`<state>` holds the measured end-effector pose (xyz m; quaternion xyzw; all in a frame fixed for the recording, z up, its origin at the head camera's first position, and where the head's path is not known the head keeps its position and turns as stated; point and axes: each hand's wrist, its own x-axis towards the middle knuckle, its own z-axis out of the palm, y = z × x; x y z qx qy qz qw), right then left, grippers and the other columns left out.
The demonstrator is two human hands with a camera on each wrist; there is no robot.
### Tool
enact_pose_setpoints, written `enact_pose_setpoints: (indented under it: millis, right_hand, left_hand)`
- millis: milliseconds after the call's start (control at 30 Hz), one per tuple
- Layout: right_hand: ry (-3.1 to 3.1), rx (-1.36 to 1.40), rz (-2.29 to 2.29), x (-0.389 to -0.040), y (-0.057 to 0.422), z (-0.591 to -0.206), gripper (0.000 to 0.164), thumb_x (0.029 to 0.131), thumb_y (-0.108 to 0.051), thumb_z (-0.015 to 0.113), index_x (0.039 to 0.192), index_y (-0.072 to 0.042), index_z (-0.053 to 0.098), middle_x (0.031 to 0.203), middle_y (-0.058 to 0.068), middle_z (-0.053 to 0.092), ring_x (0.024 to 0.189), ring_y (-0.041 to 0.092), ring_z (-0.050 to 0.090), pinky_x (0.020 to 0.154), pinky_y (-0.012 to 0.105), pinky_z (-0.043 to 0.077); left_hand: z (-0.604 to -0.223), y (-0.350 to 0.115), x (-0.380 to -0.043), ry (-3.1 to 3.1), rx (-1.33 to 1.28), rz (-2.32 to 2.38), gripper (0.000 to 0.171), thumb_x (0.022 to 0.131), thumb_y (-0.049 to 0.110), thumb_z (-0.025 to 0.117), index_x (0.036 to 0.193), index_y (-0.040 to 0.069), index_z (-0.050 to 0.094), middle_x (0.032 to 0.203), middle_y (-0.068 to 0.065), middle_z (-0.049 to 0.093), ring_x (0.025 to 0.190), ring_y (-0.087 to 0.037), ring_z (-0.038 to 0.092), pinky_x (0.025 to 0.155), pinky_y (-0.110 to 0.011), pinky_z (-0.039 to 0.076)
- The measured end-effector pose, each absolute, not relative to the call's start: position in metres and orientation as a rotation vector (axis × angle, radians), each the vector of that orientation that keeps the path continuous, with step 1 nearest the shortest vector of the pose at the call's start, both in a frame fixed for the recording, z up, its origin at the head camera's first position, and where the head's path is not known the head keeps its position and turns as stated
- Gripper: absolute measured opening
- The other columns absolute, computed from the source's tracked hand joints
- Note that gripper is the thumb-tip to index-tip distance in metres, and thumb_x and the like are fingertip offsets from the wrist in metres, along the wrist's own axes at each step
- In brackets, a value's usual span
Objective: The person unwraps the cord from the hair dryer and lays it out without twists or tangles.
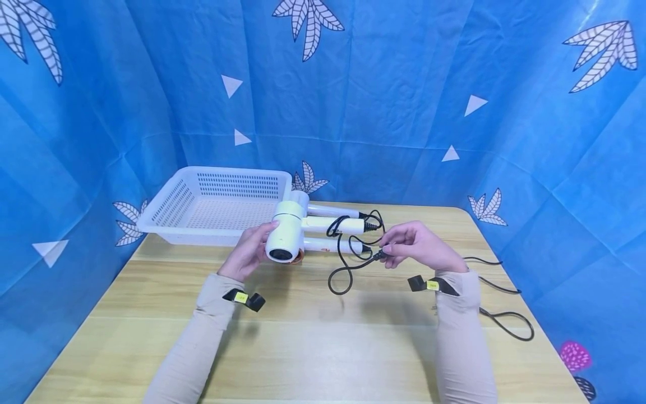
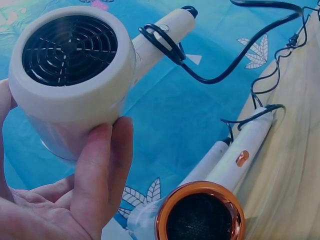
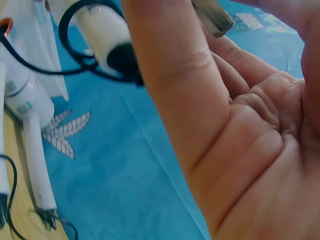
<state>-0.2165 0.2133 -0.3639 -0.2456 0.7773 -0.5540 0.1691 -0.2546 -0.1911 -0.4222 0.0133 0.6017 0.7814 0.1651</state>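
My left hand [image 1: 246, 253] grips a white hair dryer [image 1: 284, 238] by its barrel, just above the table. In the left wrist view its round black grille [image 2: 70, 50] faces the camera, and the fingers wrap the barrel below. A black cord [image 1: 341, 289] is looped round the handle and runs to the right. My right hand [image 1: 416, 247] pinches the cord's plug [image 1: 381, 254] between thumb and fingers; a metal prong [image 3: 216, 19] shows in the right wrist view. Behind the held dryer lie two more white hair dryers, one with a copper-coloured rim [image 2: 165, 215].
A white perforated plastic basket [image 1: 217, 233] stands at the back left, beside the dryers. Loose black cord [image 1: 515, 336] lies on the wooden table [image 1: 323, 348] near its right edge. Blue patterned cloth [image 1: 383, 101] hangs behind and at both sides.
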Motion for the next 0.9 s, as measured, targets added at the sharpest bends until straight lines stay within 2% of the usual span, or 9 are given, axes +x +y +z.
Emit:
enact_pose_setpoints:
  millis: [167, 300, 467, 700, 900]
  right_hand:
    - [2.246, -0.623, -1.55, -0.22, 0.22, -0.368, 0.024, 0.098, -0.011, 0.07, 0.117, 0.005, 0.069, 0.095, 0.014, 0.079, 0.078, 0.035, 0.078, 0.076, 0.047, 0.067]
    - [2.265, -0.587, -1.535, -0.221, 0.224, -0.369, 0.028, 0.098, -0.013, 0.071, 0.118, 0.005, 0.069, 0.097, 0.019, 0.079, 0.078, 0.032, 0.078, 0.077, 0.045, 0.067]
    - [2.291, -0.561, -1.529, -0.223, 0.228, -0.371, 0.027, 0.099, -0.015, 0.07, 0.118, 0.004, 0.069, 0.098, 0.015, 0.08, 0.079, 0.028, 0.079, 0.078, 0.044, 0.067]
    - [2.32, -0.467, -1.569, -0.226, 0.234, -0.374, 0.027, 0.1, -0.012, 0.067, 0.119, 0.006, 0.067, 0.101, 0.018, 0.079, 0.082, 0.026, 0.079, 0.08, 0.042, 0.068]
    - [2.364, -0.354, -1.607, -0.227, 0.234, -0.373, 0.035, 0.1, -0.014, 0.067, 0.125, 0.01, 0.062, 0.101, 0.014, 0.079, 0.084, 0.022, 0.078, 0.082, 0.036, 0.067]
  left_hand:
    - [-0.422, -0.192, -0.254, 1.695, 0.038, 2.244, 0.028, 0.104, 0.032, 0.059, 0.117, 0.008, 0.062, 0.094, 0.001, 0.075, 0.079, -0.01, 0.074, 0.073, -0.022, 0.064]
    - [-0.422, -0.192, -0.255, 1.698, 0.048, 2.234, 0.036, 0.104, 0.033, 0.059, 0.126, 0.005, 0.06, 0.097, 0.001, 0.075, 0.082, -0.01, 0.075, 0.076, -0.024, 0.065]
    - [-0.422, -0.192, -0.255, 1.696, 0.058, 2.227, 0.046, 0.104, 0.034, 0.058, 0.136, 0.0, 0.054, 0.098, 0.002, 0.075, 0.084, -0.01, 0.075, 0.078, -0.024, 0.065]
    - [-0.423, -0.192, -0.255, 1.696, 0.061, 2.23, 0.035, 0.104, 0.032, 0.058, 0.123, 0.003, 0.059, 0.093, 0.002, 0.075, 0.079, -0.01, 0.075, 0.075, -0.023, 0.065]
    - [-0.422, -0.192, -0.255, 1.701, 0.066, 2.221, 0.039, 0.105, 0.033, 0.057, 0.127, 0.001, 0.057, 0.093, 0.002, 0.076, 0.08, -0.01, 0.075, 0.076, -0.023, 0.065]
